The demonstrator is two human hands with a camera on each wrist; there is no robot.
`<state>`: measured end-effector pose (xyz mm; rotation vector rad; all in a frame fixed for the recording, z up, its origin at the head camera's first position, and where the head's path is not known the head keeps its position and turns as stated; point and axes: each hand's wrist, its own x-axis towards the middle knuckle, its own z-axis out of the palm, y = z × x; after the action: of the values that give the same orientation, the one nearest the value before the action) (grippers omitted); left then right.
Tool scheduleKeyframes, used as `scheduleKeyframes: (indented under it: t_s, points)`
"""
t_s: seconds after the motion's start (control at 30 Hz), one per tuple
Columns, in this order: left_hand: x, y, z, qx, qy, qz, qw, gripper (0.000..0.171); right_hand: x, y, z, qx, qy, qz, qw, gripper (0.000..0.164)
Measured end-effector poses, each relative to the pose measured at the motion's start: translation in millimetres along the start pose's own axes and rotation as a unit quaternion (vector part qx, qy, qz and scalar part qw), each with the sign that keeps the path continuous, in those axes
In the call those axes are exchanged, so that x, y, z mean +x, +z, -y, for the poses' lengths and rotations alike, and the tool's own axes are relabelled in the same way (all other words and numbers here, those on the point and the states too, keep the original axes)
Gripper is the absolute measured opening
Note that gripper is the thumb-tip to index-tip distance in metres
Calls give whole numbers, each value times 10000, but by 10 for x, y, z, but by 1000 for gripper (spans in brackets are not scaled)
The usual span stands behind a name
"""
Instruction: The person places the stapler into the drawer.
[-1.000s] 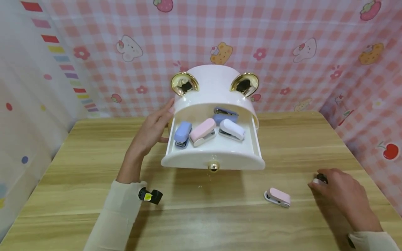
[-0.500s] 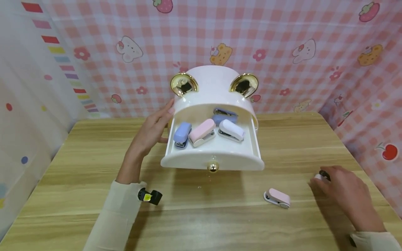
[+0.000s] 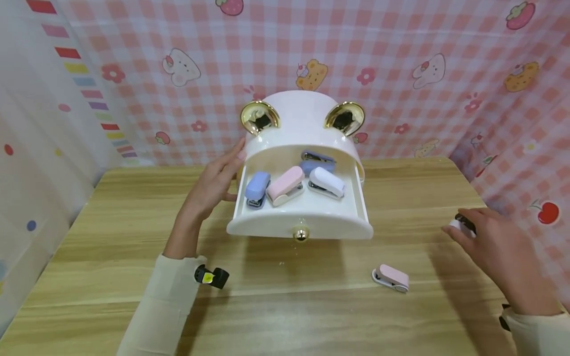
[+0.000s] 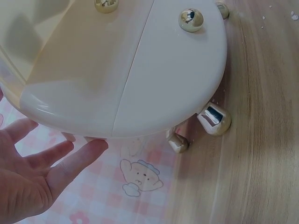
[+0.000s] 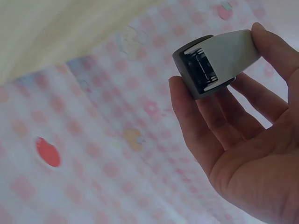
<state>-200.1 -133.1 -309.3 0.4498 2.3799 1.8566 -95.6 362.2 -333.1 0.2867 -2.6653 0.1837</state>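
Note:
A white box [image 3: 303,118] with gold ears stands at the back, its drawer [image 3: 262,228] pulled out. Inside the drawer lie a blue mini stapler [image 3: 257,187], a pink one, a white one [image 3: 328,182] and a second blue one at the rear. My left hand [image 3: 211,185] rests against the box's left side, fingers spread in the left wrist view. At the right, my right hand [image 3: 500,252] pinches a black-and-white mini stapler [image 5: 229,55] between thumb and fingers, held above the table. Nearer the middle, a pink-and-white mini stapler [image 3: 392,278] lies on the wood.
The wooden table [image 3: 285,316] ends at a pink checked cloth [image 3: 383,44] behind the box and along the right. A gold knob [image 3: 301,234] sticks out of the drawer front. Gold feet [image 4: 215,119] hold the box up.
My right hand has lifted the black-and-white stapler off the table and moved slightly up and right. The left hand stays at the box.

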Motion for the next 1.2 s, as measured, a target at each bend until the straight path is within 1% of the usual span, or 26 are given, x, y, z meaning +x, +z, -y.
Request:
scheduleKeyframes:
  t_s: [0.07, 0.13, 0.27, 0.53, 0.7, 0.83, 1.03, 1.2]
  points:
    - [8, 0, -3, 21, -3, 2, 10000, 62, 51, -76, 42, -86, 26, -52, 9999, 40]
    - [9, 1, -7, 28, -9, -4, 10000, 62, 108, -144, 77, -127, -50, -133, 9998, 39]
    - [1, 7, -14, 61, 13, -24, 10000, 63, 218, -259, 164, -130, -57, -139, 9998, 40]
    - [-19, 8, -8, 65, 26, -30, 10000, 62, 393, -391, 314, -40, -304, -528, 9981, 46]
    - [-13, 5, 3, 67, 9, -40, 10000, 62, 470, -490, 442, -76, -293, -577, 9979, 49]
    - [-12, 3, 11, 82, 12, -39, 10000, 62, 548, -554, 540, -115, -388, -678, 9969, 51]
    - [-23, 12, 0, 79, 37, -61, 9999, 63, 655, -639, 667, -195, -696, -1030, 9921, 50]
    - [-21, 13, 1, 93, 68, -59, 9999, 63, 722, -718, 802, -83, -798, -1144, 9902, 49]
